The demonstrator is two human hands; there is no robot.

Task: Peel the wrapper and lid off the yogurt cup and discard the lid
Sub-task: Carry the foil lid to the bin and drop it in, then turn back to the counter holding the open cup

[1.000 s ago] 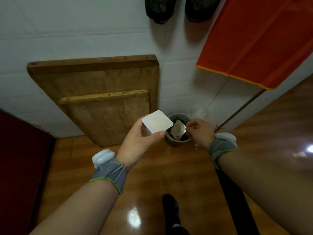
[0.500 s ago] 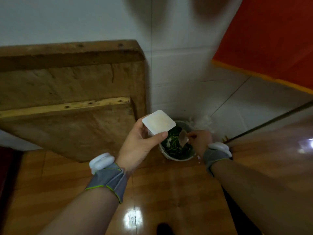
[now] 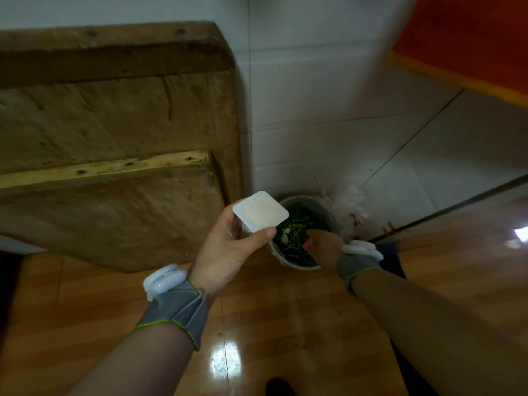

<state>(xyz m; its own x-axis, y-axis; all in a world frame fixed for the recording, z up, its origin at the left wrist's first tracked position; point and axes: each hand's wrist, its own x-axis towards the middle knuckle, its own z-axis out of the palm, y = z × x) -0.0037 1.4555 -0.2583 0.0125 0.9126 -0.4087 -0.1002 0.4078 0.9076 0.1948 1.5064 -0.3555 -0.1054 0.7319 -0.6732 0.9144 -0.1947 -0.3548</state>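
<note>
My left hand (image 3: 228, 250) grips a square white yogurt cup (image 3: 261, 214), open at the top with pale yogurt showing, held just left of a small round waste bin (image 3: 328, 214) on the floor. My right hand (image 3: 324, 244) reaches down into the bin's mouth over green plant scraps, fingers pointing downward and bunched. The lid is not visible; the hand hides whatever is under its fingers. Both wrists wear grey bands with white devices.
Two wooden boards (image 3: 114, 115) lean on the white tiled wall at the left, close to the bin. A crumpled white plastic bag (image 3: 350, 204) lies behind the bin. A dark pole (image 3: 457, 207) slants at the right, under an orange cloth (image 3: 471, 32). The floor is glossy wood.
My head has moved closer to the bin. My right hand has dropped from the rim into the bin, and the lid it held is out of sight. The cup stays in my left hand.
</note>
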